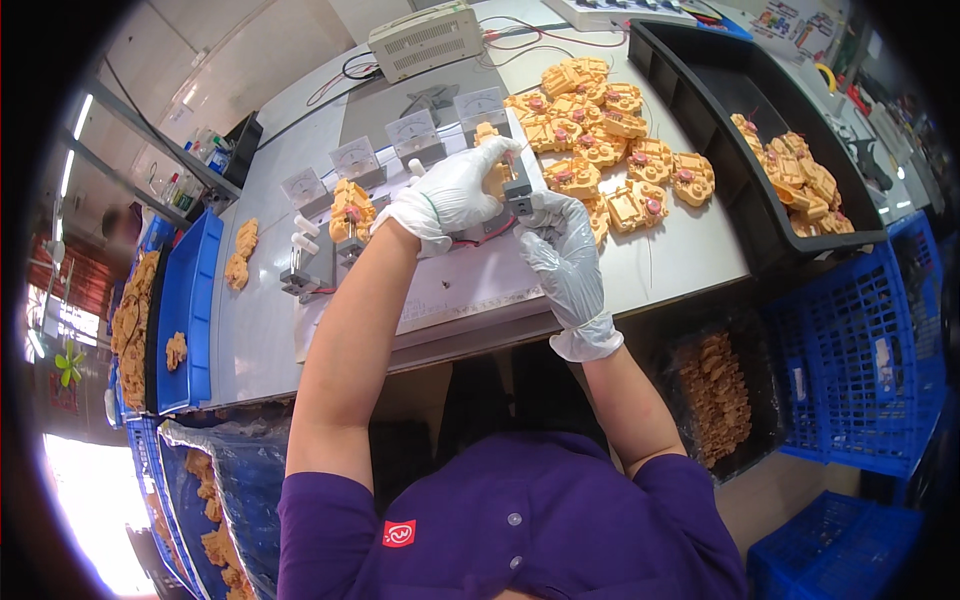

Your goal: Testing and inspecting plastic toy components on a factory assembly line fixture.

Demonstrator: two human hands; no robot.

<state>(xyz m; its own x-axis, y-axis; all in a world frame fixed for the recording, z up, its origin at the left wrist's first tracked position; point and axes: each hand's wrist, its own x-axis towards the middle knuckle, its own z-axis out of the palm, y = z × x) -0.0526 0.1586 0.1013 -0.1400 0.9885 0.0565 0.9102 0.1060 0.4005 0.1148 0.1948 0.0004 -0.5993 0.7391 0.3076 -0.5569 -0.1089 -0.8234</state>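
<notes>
1. Hiding much of the yellow part [487,132] at 12 o'clock with the left hand [450,195]; leaving in sight only its far end and a strip beside the fingers.
2. Bending the left fingers narrowly over the part, touching it; cannot tell whether gripped or just steadied.
3. Curling the right hand [570,265], half closed, at 2 o'clock, by the dark block [517,190] on the part's near side; cannot tell what, if anything, lies inside the folded fingers.
4. Cannot read the meters [410,132] at 11 o'clock: too small and pale.
5. Having a second part [350,207] near the left wrist, at 10 o'clock.
6. Seeing loose parts [585,125] heaped on the bench [690,250] at 1 o'clock, more in the black tray [720,80] at 2.
7. Losing detail on the brownish parts [718,400] at 4 o'clock to shadow.
</notes>
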